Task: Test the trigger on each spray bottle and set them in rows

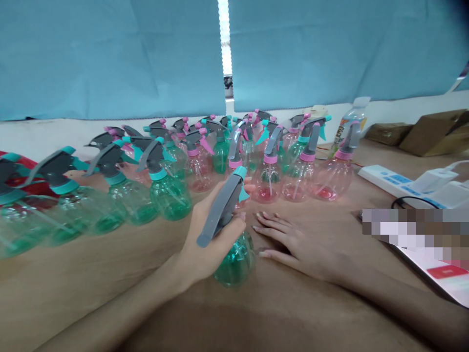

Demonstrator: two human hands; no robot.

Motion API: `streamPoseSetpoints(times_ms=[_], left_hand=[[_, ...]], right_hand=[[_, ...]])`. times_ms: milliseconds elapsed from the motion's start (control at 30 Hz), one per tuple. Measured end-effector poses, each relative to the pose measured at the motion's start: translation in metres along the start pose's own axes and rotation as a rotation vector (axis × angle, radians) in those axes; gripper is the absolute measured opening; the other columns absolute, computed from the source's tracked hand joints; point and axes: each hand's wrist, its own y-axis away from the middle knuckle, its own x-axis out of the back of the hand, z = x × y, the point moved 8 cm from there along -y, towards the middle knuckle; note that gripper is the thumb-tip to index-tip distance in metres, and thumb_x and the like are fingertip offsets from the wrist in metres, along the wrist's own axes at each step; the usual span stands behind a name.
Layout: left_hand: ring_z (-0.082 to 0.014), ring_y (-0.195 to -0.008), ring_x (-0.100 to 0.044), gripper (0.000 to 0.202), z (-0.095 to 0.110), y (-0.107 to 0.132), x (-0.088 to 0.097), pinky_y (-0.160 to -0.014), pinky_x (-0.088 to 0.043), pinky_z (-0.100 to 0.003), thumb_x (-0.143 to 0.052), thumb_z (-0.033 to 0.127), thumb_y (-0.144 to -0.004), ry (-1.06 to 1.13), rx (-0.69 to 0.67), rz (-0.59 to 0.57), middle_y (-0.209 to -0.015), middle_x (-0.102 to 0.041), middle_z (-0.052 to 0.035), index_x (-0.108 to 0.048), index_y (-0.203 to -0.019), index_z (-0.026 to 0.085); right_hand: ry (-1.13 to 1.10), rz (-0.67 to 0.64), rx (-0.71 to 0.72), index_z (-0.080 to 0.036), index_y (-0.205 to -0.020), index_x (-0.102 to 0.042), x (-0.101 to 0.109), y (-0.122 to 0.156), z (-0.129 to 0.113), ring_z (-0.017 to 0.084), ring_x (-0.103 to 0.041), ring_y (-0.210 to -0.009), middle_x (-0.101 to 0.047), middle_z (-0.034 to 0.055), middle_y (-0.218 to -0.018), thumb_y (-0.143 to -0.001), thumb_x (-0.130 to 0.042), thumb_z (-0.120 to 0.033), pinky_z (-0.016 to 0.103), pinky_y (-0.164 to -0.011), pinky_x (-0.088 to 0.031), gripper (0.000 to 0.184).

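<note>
My left hand (pixel 208 239) is wrapped round the neck of a green spray bottle (pixel 236 261), with its grey and teal trigger head above the fingers. The bottle is upright at the middle of the table. Just to its right, my right hand (pixel 293 239) lies flat on the tabletop, fingers spread and holding nothing. Beyond the hands stand a pink spray bottle (pixel 269 183) and several others like it. To the left, a green spray bottle (pixel 170 198) ends a slanting row of several green ones.
At the right lie a white power strip (pixel 388 181) with plugs and a tablet-like screen (pixel 439 264). Behind them are brown cardboard boxes (pixel 432 132). A clear drink bottle (pixel 351 122) stands at the back, before a wall with blue sheeting (pixel 110 58).
</note>
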Motion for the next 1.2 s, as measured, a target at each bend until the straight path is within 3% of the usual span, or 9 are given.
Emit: streamPoseSetpoints(times_ms=[200,433,600,967,1200], left_hand=[[-0.0165,-0.067,-0.058,0.036,0.0040,0.0005,0.0005,-0.062,-0.047,-0.029,-0.054,0.019,-0.076,0.001,-0.043,0.020,-0.084,-0.065,0.0007,-0.059,-0.111,0.025],[-0.0166,-0.060,-0.055,0.028,0.0022,0.0008,0.0012,-0.056,-0.042,-0.030,-0.053,0.023,-0.078,-0.028,-0.024,0.021,-0.072,-0.058,0.0029,-0.056,-0.105,0.026],[-0.0159,-0.059,-0.054,0.019,0.0007,0.0005,0.0011,-0.055,-0.042,-0.030,-0.054,0.024,-0.078,-0.025,-0.004,0.020,-0.073,-0.059,0.0030,-0.053,-0.097,0.026],[-0.0168,-0.057,-0.053,0.022,0.0027,0.0000,0.0015,-0.055,-0.043,-0.031,-0.054,0.024,-0.076,-0.029,0.011,0.014,-0.073,-0.061,0.0037,-0.053,-0.098,0.027],[-0.0147,-0.056,-0.050,0.015,0.0030,0.0006,0.0025,-0.055,-0.041,-0.029,-0.054,0.020,-0.076,-0.012,-0.012,0.023,-0.068,-0.054,0.0055,-0.053,-0.089,0.026]], right_hand=[[-0.002,-0.010,-0.001,-0.017,-0.142,-0.043,-0.0010,-0.0004,0.0002,0.027,-0.026,-0.141,-0.033,0.0101,-0.152,-0.094,-0.043,-0.055,0.050,-0.115,-0.024,0.061],[-0.015,-0.009,-0.005,-0.019,-0.142,-0.042,0.0009,0.0001,-0.0007,0.026,-0.026,-0.141,-0.034,0.0095,-0.151,-0.095,-0.043,-0.054,0.050,-0.115,-0.024,0.059],[-0.017,-0.014,-0.010,-0.020,-0.142,-0.042,0.0019,0.0001,-0.0008,0.026,-0.026,-0.141,-0.034,0.0085,-0.151,-0.094,-0.043,-0.054,0.050,-0.115,-0.024,0.059],[0.001,-0.033,-0.019,-0.018,-0.143,-0.041,0.0007,-0.0007,-0.0002,0.026,-0.025,-0.141,-0.033,0.0095,-0.152,-0.094,-0.042,-0.056,0.050,-0.115,-0.023,0.062],[-0.008,-0.027,-0.010,-0.019,-0.143,-0.041,0.0010,-0.0002,-0.0004,0.026,-0.025,-0.141,-0.033,0.0092,-0.152,-0.094,-0.041,-0.056,0.051,-0.115,-0.024,0.062]])
